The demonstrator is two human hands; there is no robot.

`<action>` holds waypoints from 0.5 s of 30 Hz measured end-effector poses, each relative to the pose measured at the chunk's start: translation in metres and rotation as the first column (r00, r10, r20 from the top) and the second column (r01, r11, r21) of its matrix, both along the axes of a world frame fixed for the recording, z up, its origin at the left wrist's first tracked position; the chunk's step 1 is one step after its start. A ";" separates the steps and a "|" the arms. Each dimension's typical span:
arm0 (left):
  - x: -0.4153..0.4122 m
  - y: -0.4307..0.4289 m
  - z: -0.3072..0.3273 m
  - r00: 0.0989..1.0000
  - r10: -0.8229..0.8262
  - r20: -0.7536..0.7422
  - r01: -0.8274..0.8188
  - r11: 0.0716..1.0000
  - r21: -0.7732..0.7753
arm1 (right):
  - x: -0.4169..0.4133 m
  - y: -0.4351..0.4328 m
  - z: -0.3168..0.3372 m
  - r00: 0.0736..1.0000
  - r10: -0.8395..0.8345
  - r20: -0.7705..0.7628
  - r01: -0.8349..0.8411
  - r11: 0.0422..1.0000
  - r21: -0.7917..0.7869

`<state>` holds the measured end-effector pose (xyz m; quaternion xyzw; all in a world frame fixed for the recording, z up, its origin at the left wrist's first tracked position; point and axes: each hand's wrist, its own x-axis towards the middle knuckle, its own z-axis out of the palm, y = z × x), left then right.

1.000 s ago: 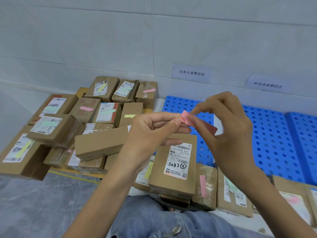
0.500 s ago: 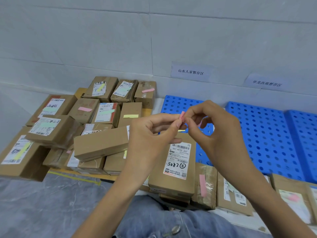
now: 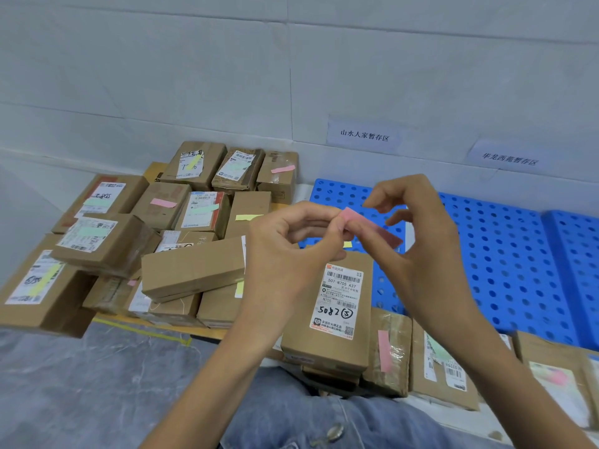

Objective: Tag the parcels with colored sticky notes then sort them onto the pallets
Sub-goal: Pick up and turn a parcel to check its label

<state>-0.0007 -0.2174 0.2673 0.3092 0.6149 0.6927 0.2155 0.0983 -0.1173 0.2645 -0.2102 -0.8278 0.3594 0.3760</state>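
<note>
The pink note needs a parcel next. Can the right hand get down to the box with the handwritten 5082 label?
Probably yes: the box lies label-up just below the right hand, nothing covering it. That hand's thumb touches the pink note the left hand pinches.

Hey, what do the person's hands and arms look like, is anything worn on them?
Left hand and right hand are bare: no gloves, and no rings or watch show. Both forearms are bare up to the frame edge, with no sleeve in view. Below them are blue denim jeans with a metal button.
</note>
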 end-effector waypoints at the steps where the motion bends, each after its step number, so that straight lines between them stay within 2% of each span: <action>1: 0.000 0.000 0.000 1.000 -0.006 0.003 0.006 1.000 0.001 | 0.000 0.001 0.000 1.000 0.015 0.014 -0.014 0.999 -0.047; 5: 0.002 0.001 -0.001 0.999 0.007 -0.042 -0.008 1.000 -0.011 | 0.000 -0.005 0.001 0.992 0.123 -0.039 -0.129 0.947 -0.294; 9: 0.004 0.003 -0.001 0.990 0.058 -0.127 -0.063 0.997 -0.041 | 0.000 -0.013 0.003 0.991 0.115 -0.073 -0.133 0.938 -0.321; 15: 0.002 0.003 -0.001 0.989 0.049 -0.140 -0.059 0.995 -0.075 | 0.000 -0.013 0.001 0.989 0.110 -0.096 -0.140 0.899 -0.415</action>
